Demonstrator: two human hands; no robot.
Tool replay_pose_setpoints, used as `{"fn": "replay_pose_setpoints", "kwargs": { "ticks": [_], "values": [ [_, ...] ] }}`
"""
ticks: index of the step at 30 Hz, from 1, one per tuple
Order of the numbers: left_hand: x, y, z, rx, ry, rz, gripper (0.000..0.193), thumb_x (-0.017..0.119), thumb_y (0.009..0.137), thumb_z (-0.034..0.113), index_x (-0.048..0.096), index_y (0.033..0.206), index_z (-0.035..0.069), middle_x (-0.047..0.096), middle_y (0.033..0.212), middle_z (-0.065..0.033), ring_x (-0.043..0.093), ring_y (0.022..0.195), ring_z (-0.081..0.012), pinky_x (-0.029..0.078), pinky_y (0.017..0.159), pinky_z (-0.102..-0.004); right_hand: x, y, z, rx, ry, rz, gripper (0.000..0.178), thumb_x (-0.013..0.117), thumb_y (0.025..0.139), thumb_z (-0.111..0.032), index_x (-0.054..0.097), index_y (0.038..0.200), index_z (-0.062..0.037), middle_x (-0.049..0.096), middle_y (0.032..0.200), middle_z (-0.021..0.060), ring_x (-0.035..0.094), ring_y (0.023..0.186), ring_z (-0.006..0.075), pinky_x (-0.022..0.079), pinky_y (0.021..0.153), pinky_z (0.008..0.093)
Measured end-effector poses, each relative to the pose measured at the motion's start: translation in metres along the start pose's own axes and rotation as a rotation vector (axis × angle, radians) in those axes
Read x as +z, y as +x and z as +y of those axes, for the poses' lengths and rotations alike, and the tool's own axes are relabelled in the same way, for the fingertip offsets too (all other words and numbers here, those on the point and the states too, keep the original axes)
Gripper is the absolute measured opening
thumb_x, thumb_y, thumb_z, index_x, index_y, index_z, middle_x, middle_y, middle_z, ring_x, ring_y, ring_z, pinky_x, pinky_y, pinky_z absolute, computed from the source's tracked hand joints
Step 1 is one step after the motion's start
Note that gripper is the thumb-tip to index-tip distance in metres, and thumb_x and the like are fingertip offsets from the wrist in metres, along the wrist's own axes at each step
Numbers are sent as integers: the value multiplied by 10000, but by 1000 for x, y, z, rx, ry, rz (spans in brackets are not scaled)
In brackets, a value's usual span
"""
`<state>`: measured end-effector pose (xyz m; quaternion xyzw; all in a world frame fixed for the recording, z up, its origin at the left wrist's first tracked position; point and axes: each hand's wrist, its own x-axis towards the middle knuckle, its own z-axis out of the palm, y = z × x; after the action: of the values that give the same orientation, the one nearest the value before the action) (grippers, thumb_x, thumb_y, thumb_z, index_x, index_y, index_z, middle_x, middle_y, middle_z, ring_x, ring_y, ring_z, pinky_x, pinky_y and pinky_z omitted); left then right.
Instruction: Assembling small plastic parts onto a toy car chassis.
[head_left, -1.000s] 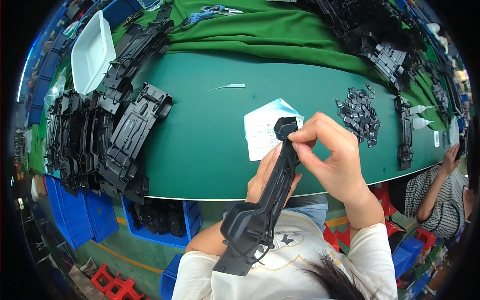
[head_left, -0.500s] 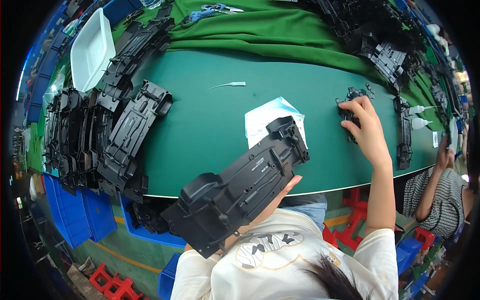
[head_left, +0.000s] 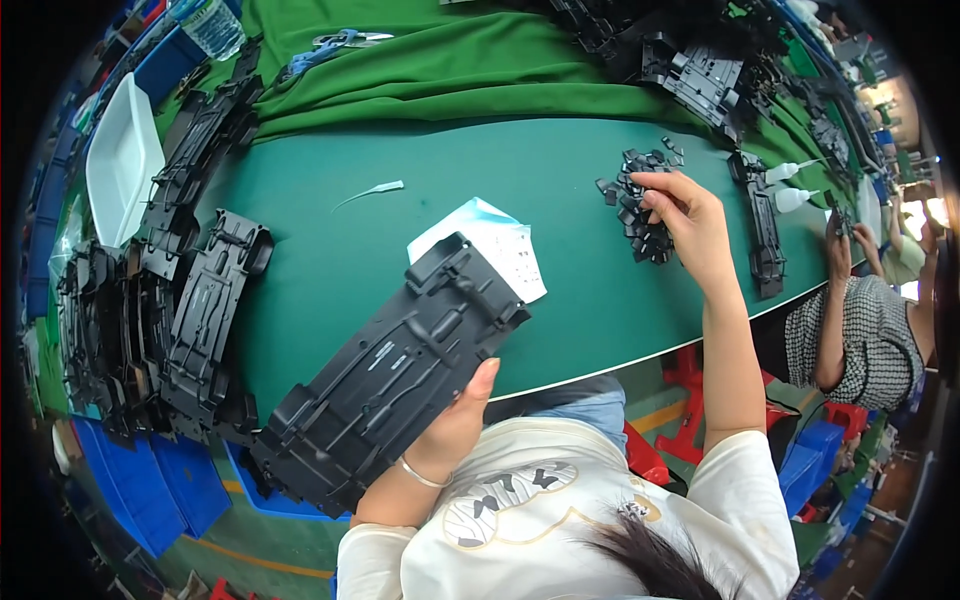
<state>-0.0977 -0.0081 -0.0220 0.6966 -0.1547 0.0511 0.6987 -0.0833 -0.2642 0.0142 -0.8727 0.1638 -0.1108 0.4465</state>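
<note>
My left hand (head_left: pixel 455 425) grips a long black moulded plastic chassis (head_left: pixel 390 365) from beneath, thumb along its right edge. The chassis is tilted in front of my body, its ribbed face and pale markings showing, its far end over a white paper sheet (head_left: pixel 515 250). Over at the right, my right hand (head_left: pixel 690 215) is at a pile of small black plastic pieces (head_left: pixel 645 225). Its thumb and index finger are pinched together at the pile's upper right; whatever is between the fingertips is too small to make out.
Similar black chassis (head_left: pixel 215 310) are stacked at the left, beside a white tray (head_left: pixel 125 160). A thin pale nozzle (head_left: pixel 375 190) lies on the green table (head_left: pixel 320 230). At the right are another chassis part (head_left: pixel 765 225), white dropper bottles (head_left: pixel 790 200) and a co-worker's patterned clothing (head_left: pixel 870 340).
The view has shifted, so the table's contents sit further left. My left hand has tilted the chassis more steeply. My right hand has lifted slightly and closed its fingertips, uncovering more of the pile.
</note>
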Motion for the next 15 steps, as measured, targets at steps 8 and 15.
{"fn": "replay_pose_setpoints", "kwargs": {
  "ticks": [8, 15],
  "values": [
    [-18, 11, 1, -15, -188, 176, 187, 534, 726, -16, 493, 907, -38, 559, 835, -114, 543, 740, -171, 441, 688, -281, -2, -3, -6, 175, 480, -295, 136, 507, 764, -66, 505, 886, -9, 546, 756, 51, 513, 650, 76, 407, 583, 180],
    [-18, 13, 2, -54, -232, 136, 171, 534, 732, -9, 505, 900, -29, 566, 828, -104, 544, 748, -167, 440, 684, -274, 18, -7, -29, 13, 414, -296, 72, 520, 751, -69, 491, 787, -15, 470, 708, -1, 417, 639, 60, 349, 577, 174]
  ]
}}
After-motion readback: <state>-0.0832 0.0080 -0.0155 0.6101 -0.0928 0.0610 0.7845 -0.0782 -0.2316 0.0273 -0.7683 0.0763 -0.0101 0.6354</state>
